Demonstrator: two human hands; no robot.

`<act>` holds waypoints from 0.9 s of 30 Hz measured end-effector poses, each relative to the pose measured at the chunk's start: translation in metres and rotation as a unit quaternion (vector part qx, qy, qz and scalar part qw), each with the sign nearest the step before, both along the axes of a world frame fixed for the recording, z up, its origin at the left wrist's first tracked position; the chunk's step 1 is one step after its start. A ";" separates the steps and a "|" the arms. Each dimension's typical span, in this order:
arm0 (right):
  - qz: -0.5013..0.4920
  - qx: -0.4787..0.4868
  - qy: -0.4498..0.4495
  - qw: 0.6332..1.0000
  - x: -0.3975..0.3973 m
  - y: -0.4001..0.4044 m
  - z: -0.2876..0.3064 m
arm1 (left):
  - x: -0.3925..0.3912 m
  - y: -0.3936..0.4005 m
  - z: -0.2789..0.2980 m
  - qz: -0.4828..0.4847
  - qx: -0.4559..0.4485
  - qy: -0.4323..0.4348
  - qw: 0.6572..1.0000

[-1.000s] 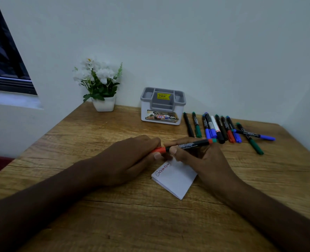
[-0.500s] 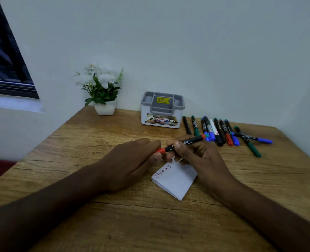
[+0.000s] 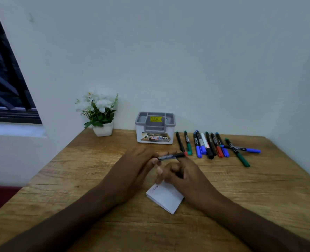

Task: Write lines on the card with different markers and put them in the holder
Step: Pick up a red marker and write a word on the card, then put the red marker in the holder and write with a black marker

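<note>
I see my left hand (image 3: 132,166) gripping the red marker (image 3: 172,156) above the wooden table (image 3: 96,179). My right hand (image 3: 183,175), fingers curled, holds nothing I can make out, above the white card (image 3: 166,198); the holder (image 3: 155,127) stands by the wall

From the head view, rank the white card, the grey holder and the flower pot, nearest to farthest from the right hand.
1. White card: directly below the right hand, partly under it.
2. Grey holder: ahead, by the wall.
3. Flower pot: farthest, back left by the wall.
</note>
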State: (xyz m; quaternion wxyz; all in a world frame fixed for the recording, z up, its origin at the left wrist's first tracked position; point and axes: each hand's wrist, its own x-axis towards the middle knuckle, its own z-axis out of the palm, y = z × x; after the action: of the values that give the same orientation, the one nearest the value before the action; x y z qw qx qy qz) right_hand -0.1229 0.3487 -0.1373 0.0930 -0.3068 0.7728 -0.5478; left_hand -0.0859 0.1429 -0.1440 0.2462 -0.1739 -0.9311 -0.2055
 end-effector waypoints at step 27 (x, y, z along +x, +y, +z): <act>0.036 0.067 0.093 0.993 -0.011 0.009 -0.013 | -0.167 -0.055 0.086 0.276 0.046 -0.042 0.959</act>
State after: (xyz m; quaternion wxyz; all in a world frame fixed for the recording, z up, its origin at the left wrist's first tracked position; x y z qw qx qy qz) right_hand -0.1337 0.3572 -0.1503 0.0607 -0.3772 0.8014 -0.4602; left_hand -0.2525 0.0880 -0.0580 0.2621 0.1104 -0.9418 -0.1790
